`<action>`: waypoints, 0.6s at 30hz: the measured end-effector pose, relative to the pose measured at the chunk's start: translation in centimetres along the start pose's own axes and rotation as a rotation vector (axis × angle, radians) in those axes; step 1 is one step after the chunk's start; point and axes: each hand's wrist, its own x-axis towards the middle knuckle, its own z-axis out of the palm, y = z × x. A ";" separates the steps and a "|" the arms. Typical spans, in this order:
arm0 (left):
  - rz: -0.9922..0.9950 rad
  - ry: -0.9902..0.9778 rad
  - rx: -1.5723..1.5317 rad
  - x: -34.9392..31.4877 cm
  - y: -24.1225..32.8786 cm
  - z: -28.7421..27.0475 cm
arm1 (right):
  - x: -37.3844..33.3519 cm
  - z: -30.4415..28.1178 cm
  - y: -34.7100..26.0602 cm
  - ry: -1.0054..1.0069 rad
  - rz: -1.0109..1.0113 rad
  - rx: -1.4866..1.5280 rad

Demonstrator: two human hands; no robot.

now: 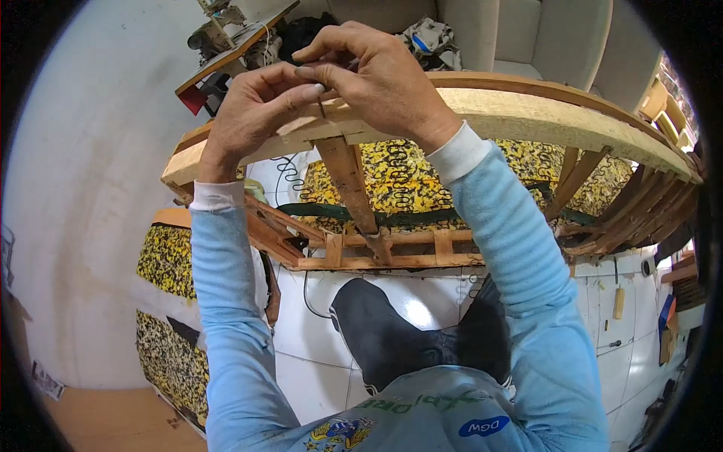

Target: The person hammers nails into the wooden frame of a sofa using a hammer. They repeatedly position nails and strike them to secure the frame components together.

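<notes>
My left hand (252, 113) and my right hand (384, 83) meet above the top rail (520, 109) of a curved wooden frame. Both are closed, thumbs and fingertips pressed together almost touching each other. Whatever sits between the fingertips is too small to make out. Just beneath them a thin dark pin-like piece (322, 110) stands at the rail; whether the fingers touch it is unclear. Below that spot a wooden upright (346, 177) runs down to the frame's lower rail (407, 261).
Yellow-and-black speckled foam (407, 173) with wavy springs lies behind the frame. More foam (167, 260) leans by the left wall. A machine table (237, 49) stands at the far left, grey upholstered pieces (520, 34) at the back. A yellow-handled tool (619, 303) lies on the tiles.
</notes>
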 end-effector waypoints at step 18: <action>0.039 0.184 0.168 -1.7 0.6 2.3 | -42.4 -18.8 7.9 0.505 0.616 -0.692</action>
